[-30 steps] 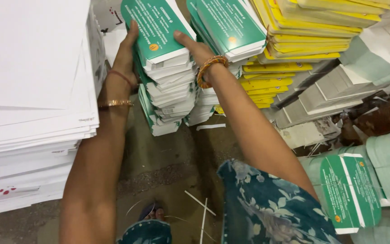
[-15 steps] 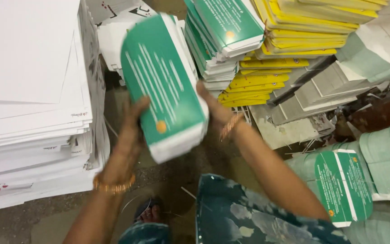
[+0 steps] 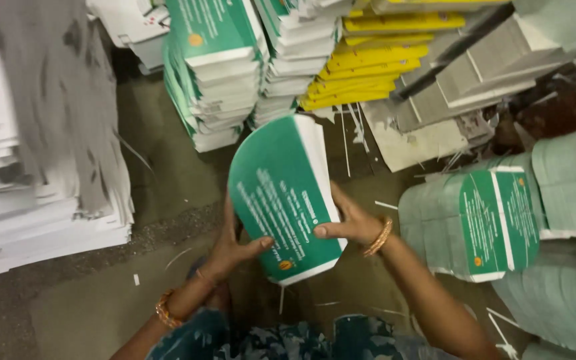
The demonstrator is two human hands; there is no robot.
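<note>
Head view, looking down: bundle of green printed cardboard blanks [image 3: 281, 193] at centre frame, tilted, rounded end toward the top, white edges of the stacked sheets showing along its right side. Left hand [image 3: 231, 250] clamped on the bundle's lower left edge, thumb pressed across the green printed face, fingers tucked behind (not visible). Right hand [image 3: 348, 223] gripping the right edge, thumb on the face near the white side, fingers wrapped round the back. Gold bangle [image 3: 379, 237] on the right wrist, another bangle [image 3: 163, 310] on the left wrist. Patterned blue-green garment [image 3: 288, 340] along the bottom edge.

Bundle held up off the concrete floor [image 3: 88, 300], apart from every pile. Upper centre: stack of matching green blanks [image 3: 218, 73], leaning a little, with a second green-topped stack [image 3: 295, 53] just beside it on the right. Further right at the top: yellow sheet stack [image 3: 368, 70]. Upper right: grey flat board piles [image 3: 475, 80] (fanned and sloping). Right side of frame: lying rows of pale green blanks [image 3: 495, 223], one printed green face turned up. Left side: tall white paper stack [image 3: 41, 153], blurred. Thin paper slivers [image 3: 388, 205] scattered on the floor.
</note>
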